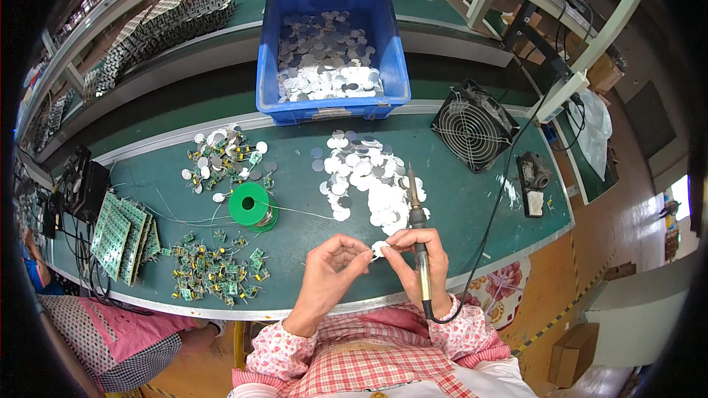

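Note:
My right hand (425,258) is closed round a soldering iron (422,265), its tip pointing away from me. The thumb and forefinger of that hand also touch a small white disc (379,248). On the disc's other side is my left hand (332,271), thumb and fingers pinched together at its edge. Any small part under the disc is hidden by the fingers. Just beyond my hands lies a heap of white and grey discs (361,169). A green spool (251,205) of thin wire stands left of the heap, its wire trailing toward my left hand.
A blue bin (332,109) of discs stands at the back. Small circuit boards (214,269) lie front left, beside stacked green panels (122,236). Discs joined to parts (221,156) sit behind the spool. A fan (476,127) and iron stand (532,180) are right. The iron's cord (483,239) crosses the bench.

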### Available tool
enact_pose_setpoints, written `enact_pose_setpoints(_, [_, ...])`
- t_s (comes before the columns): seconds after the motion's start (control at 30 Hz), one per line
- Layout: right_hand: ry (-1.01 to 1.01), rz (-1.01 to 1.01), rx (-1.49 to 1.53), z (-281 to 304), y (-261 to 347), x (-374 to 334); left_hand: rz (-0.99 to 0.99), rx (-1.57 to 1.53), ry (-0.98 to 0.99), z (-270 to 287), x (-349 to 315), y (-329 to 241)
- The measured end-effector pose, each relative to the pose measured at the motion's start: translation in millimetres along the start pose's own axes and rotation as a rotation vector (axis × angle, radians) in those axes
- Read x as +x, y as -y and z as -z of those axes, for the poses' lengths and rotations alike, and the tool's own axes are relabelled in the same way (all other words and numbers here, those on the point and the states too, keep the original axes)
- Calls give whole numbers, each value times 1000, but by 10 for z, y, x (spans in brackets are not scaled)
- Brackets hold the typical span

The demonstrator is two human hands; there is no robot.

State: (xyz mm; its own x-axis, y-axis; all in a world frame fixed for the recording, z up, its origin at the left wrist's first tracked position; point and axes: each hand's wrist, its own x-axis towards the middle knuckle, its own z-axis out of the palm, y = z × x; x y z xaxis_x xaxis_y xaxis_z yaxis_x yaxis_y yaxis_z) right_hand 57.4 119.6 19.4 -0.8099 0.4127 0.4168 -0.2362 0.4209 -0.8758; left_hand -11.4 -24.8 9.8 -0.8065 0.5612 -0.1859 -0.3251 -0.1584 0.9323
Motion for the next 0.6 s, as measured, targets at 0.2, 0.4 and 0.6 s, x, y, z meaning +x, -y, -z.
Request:
enact_pose_setpoints(0.2, [9, -33, -5, -8, -39, -44, 40, 4, -22, -42, 12, 29])
enact_pose_setpoints(0.4, [-21, -59, 33, -50, -52, -61, 65, -82, -74, -105, 1, -12])
enact_pose_setpoints(0.6, [-88, -71, 65, -83, -69, -62, 28, -85, -94, -93, 5, 58])
